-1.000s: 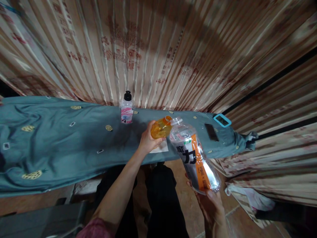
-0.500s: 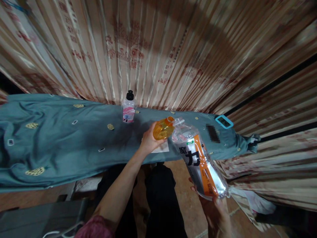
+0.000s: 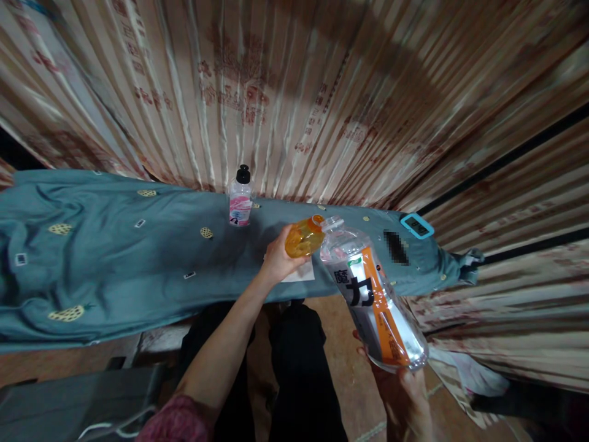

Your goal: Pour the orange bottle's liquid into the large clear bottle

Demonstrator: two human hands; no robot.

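The large clear plastic bottle (image 3: 368, 294), its label silver and orange with black characters, leans aslant over the near edge of the table, its neck toward the upper left. Its base sits in the right hand (image 3: 400, 383), which is wrapped partway around it from below; fingertips show at one side and the thumb near the bottom edge, while the palm and remaining fingers are hidden behind the bottle.

The small amber translucent bottle (image 3: 300, 239) lies just beyond the left hand (image 3: 277, 256), which is closed around its lower part. It is tipped, its mouth right beside the clear bottle's neck; whether the two rims touch cannot be made out, nor can any liquid passing between them. The left fingers are partly hidden.

Below the left hand, a white paper (image 3: 301, 273) is partly covered by it. Farther back, a pink-labelled bottle with a black cap (image 3: 240, 199) stands upright on the teal tablecloth (image 3: 151, 258). Toward the right end lie a blue-rimmed digital display (image 3: 416, 226), its digits hard to read, and a pixelated dark patch (image 3: 396, 247).
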